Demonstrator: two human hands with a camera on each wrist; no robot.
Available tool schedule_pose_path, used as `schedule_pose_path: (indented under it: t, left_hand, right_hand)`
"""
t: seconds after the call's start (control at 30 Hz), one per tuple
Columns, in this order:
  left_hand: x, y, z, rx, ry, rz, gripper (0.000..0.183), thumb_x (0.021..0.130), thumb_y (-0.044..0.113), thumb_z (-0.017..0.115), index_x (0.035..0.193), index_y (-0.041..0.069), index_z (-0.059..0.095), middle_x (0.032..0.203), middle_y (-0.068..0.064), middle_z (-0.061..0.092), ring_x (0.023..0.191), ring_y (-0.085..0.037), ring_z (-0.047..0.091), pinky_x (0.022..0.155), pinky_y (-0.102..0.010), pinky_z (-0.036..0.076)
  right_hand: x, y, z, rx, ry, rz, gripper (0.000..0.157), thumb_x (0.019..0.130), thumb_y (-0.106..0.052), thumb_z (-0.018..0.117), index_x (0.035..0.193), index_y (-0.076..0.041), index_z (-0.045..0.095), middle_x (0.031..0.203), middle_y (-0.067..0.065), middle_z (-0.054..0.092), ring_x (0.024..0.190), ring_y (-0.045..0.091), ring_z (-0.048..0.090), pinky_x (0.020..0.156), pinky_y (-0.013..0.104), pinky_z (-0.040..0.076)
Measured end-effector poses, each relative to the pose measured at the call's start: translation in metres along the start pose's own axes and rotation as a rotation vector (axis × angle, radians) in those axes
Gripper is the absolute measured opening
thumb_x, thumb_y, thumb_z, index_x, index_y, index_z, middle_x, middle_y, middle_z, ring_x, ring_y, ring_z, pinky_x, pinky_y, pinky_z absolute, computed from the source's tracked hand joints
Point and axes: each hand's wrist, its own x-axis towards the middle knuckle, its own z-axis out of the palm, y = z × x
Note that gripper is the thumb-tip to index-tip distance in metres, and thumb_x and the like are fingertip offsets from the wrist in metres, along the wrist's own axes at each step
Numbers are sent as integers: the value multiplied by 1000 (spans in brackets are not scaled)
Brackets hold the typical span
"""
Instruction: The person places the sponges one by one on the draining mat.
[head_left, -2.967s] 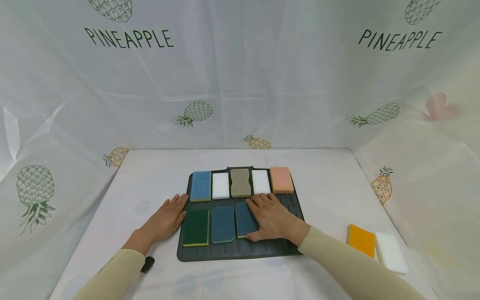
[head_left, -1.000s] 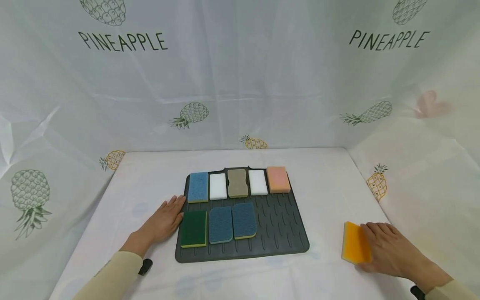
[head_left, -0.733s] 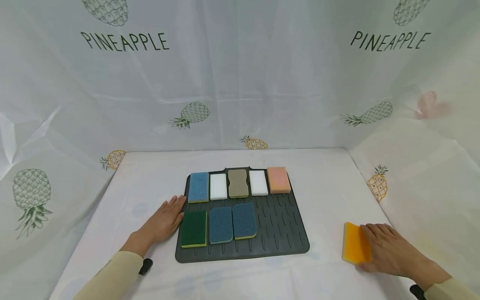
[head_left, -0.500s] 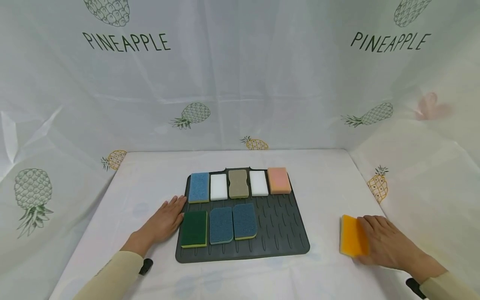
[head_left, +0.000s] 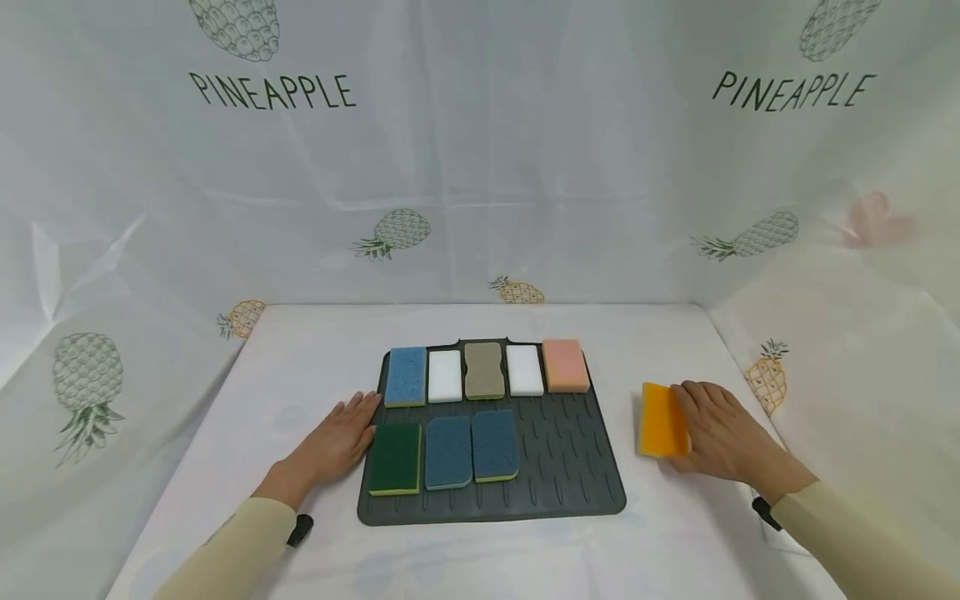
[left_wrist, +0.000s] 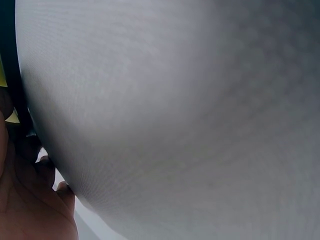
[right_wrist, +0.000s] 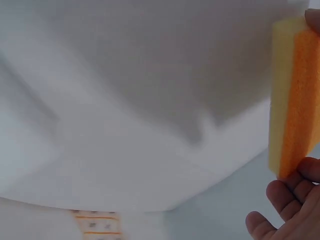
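My right hand (head_left: 723,429) grips an orange sponge (head_left: 660,421) by its edges, to the right of the black ridged mat (head_left: 570,467). In the right wrist view the sponge (right_wrist: 295,100) shows a pale yellow layer beside the orange one, with fingers at its top and bottom ends. My left hand (head_left: 333,446) lies flat with fingers straight, its tips at the mat's left edge. The mat's front row has a dark green sponge (head_left: 395,458) and two dark blue sponges (head_left: 448,452). Behind them stand a blue sponge (head_left: 406,375), two white ones (head_left: 445,376), a beige one (head_left: 483,370) and a pink one (head_left: 566,365).
A white cloth covers the table (head_left: 300,350) and continues up as a pineapple-print backdrop (head_left: 480,167). The right sleeve (head_left: 847,533) crosses the near right of the table and mostly hides a white sponge there. Bare mat shows at the front right.
My right hand has left the blue sponge on the mat, taken the orange sponge at the far right, and brought it leftward and back toward the mat. The left hand stays at the mat's edge.
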Motion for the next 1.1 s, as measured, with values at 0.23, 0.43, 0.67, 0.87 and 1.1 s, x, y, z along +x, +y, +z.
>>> schedule_pose_path:
  t: [0.23, 0.43, 0.67, 0.87, 1.1]
  left_hand:
    - [1, 0, 1, -5, -15, -6, 62, 114, 28, 47, 165, -1, 29, 169, -21, 35, 158, -44, 29, 127, -65, 25]
    - [0, 0, 1, 7, -22, -19, 63, 114, 28, 48, 165, -1, 28, 170, -21, 34, 158, -43, 29, 127, -64, 25]
    - [1, 0, 0, 17, -21, -20, 63, 114, 28, 48, 166, -1, 28, 170, -20, 34, 159, -44, 28, 127, -64, 25]
    - [1, 0, -2, 27, -21, -9, 61, 114, 26, 47, 165, -2, 29, 170, -22, 34, 158, -44, 29, 127, -65, 25]
    - [1, 0, -1, 26, -22, -9, 61, 114, 27, 47, 165, -1, 29, 170, -21, 34, 158, -44, 29, 127, -65, 25]
  right_hand:
    - [52, -17, -11, 17, 48, -72, 99, 71, -61, 80, 135, 9, 52, 128, 26, 59, 117, 44, 56, 104, 58, 51]
    - [82, -48, -21, 71, -57, -98, 102, 75, -64, 79, 142, 8, 50, 137, 24, 57, 126, 41, 54, 111, 56, 49]
    - [101, -90, -14, 135, -145, -181, 102, 79, -68, 73, 147, 5, 50, 142, 19, 56, 128, 34, 54, 113, 50, 49]
    - [111, -112, -8, 208, -184, -215, 99, 80, -66, 72, 151, 1, 50, 147, 15, 56, 129, 30, 53, 115, 47, 48]
    - [118, -122, -5, 214, -253, -209, 101, 82, -68, 69, 153, -1, 48, 149, 15, 53, 134, 32, 52, 119, 50, 45]
